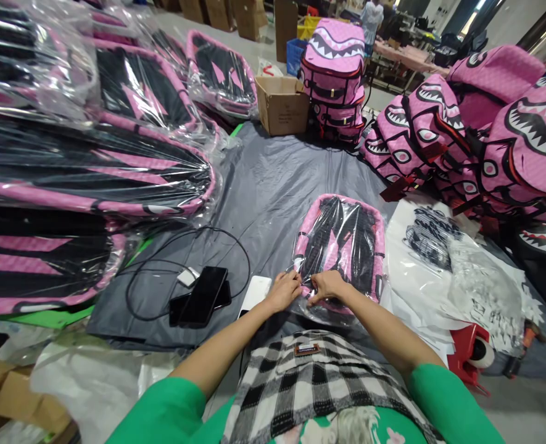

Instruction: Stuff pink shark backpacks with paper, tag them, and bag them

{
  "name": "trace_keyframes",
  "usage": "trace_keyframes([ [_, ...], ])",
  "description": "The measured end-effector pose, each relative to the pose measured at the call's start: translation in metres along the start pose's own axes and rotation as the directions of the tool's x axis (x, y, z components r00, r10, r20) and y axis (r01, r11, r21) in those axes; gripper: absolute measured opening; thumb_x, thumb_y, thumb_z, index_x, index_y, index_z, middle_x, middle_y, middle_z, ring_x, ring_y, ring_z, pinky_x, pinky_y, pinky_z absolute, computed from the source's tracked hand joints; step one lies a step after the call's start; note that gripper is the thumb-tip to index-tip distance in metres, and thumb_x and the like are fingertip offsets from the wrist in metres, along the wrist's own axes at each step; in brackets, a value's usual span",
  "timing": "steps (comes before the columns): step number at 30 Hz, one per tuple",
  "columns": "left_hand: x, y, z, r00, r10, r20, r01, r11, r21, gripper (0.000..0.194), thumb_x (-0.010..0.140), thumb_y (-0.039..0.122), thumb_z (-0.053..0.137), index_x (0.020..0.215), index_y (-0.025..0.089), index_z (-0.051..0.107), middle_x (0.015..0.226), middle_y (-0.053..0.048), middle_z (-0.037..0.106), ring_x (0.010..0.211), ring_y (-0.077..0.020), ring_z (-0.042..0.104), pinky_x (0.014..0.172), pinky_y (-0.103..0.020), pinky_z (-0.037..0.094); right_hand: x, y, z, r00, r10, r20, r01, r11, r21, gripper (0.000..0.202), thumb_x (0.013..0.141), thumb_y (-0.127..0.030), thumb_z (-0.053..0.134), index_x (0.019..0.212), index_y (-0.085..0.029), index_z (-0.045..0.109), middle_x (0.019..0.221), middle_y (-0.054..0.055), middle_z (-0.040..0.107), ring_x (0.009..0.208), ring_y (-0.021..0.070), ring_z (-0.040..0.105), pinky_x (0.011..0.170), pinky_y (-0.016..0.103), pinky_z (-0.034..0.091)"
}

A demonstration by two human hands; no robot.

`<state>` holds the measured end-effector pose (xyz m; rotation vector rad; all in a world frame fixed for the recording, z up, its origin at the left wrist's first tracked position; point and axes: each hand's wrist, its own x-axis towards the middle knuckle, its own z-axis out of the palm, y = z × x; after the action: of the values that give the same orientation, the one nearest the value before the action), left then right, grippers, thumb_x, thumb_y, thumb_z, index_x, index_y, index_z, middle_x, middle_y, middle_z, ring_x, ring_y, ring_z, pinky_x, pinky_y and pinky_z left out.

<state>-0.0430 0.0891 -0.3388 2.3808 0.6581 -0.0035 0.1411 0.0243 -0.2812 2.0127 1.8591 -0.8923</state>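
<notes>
The pink-and-black backpack (340, 246) lay at the centre right of the frame, already inside its clear plastic (330, 316). The plastic looked loose and wrinkled along the edge nearest the wearer, so I judged the wrapping far along, with that near end perhaps not yet settled; whether it was sealed I could not tell. The strap side faced up, and the long axis ran up and down the frame, nearly straight away from the wearer. Which end was the top was unclear under the glare.

Both hands were at the backpack's lower left corner: the left hand (285, 291) with fingers bent and close together, the right hand (327, 287) with fingers curled inward. Whether either pinched the plastic could not be told.

Left of the hands, the white phone (257, 291) lay just beside them, then dark phones (203, 295) and a looped cable (212, 229) on the grey cloth (263, 179). Wrapped backpacks (143, 166) filled the upper left, evidently finished or nearly so. Backpacks without visible wrapping (538, 132) were heaped at upper right, apparently left to do. White plastic bags (406, 277) and a red tape dispenser (467, 351) lay at lower right.
</notes>
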Motion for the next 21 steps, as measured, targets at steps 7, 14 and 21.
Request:
trace_keyframes([
  [7,0.0,0.001,0.0,1.0,-0.001,-0.012,0.001,1.0,-0.008,0.02,0.095,0.027,0.053,0.085,0.02,0.069,0.111,-0.004,0.062,0.106,-0.0204,0.059,0.112,-0.049,0.031,0.007,0.028,0.003,0.984,-0.103,0.147,0.02,0.877,0.48,0.046,0.064,-0.057,0.084,0.071,-0.021,0.056,0.057,-0.005,0.063,0.054,0.0122,0.057,0.053,0.021,0.039],
  [14,-0.001,-0.001,0.005,0.999,-0.005,-0.036,0.004,1.0,-0.018,0.019,0.094,0.026,0.053,0.087,0.02,0.07,0.111,-0.005,0.062,0.107,-0.0209,0.058,0.113,-0.05,0.031,0.009,0.042,0.009,0.998,0.016,-0.054,0.008,0.908,0.419,0.041,0.068,-0.044,0.087,0.083,-0.023,0.056,0.056,-0.007,0.06,0.054,0.0142,0.057,0.057,0.023,0.036],
  [21,-0.001,-0.002,0.004,1.0,-0.02,-0.023,0.02,1.0,0.008,0.021,0.095,0.028,0.053,0.087,0.02,0.07,0.112,-0.005,0.062,0.107,-0.0211,0.058,0.111,-0.049,0.032,-0.022,0.044,0.031,0.921,0.127,-0.368,-0.016,0.956,0.292,0.021,0.097,-0.025,0.053,0.117,-0.024,0.06,0.113,0.01,0.069,0.105,0.024,0.063,0.088,0.034,0.044],
])
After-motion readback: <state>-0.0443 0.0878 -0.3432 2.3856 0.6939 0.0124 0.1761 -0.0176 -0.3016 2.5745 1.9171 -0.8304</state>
